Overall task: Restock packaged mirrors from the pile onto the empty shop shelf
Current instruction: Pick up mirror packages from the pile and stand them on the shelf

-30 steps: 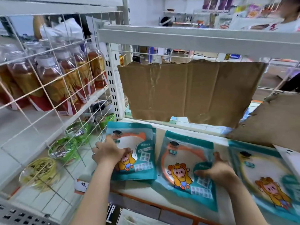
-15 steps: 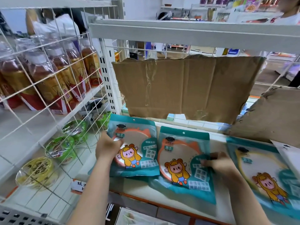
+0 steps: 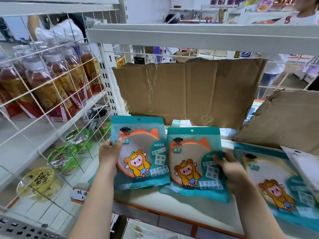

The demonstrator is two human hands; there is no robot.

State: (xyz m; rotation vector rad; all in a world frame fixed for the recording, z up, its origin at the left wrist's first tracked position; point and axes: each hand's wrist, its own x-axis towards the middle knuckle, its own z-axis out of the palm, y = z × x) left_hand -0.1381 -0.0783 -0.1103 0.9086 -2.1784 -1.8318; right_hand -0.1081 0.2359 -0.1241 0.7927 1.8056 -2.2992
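Note:
Two teal packaged mirrors with a cartoon figure stand tilted up on the white shelf [image 3: 189, 209]. My left hand [image 3: 110, 152] grips the left edge of the left mirror pack [image 3: 139, 152], thumb on its front. My right hand [image 3: 231, 169] holds the right edge of the second mirror pack [image 3: 193, 163], which overlaps further teal packs lying under it. A third mirror pack [image 3: 276, 185] lies flat on the shelf at the right, partly under a white package [image 3: 307, 166].
Torn brown cardboard [image 3: 188, 92] stands at the shelf's back, another cardboard piece [image 3: 284, 121] at the right. A white wire grid [image 3: 57, 104] on the left separates bottled drinks [image 3: 46, 83] and foil-lidded cups [image 3: 63, 157]. An upper shelf board [image 3: 198, 38] hangs overhead.
Both hands have raised the two mirror packs from lying flat to standing tilted up. The packs sit closer together and nearer the shelf's back.

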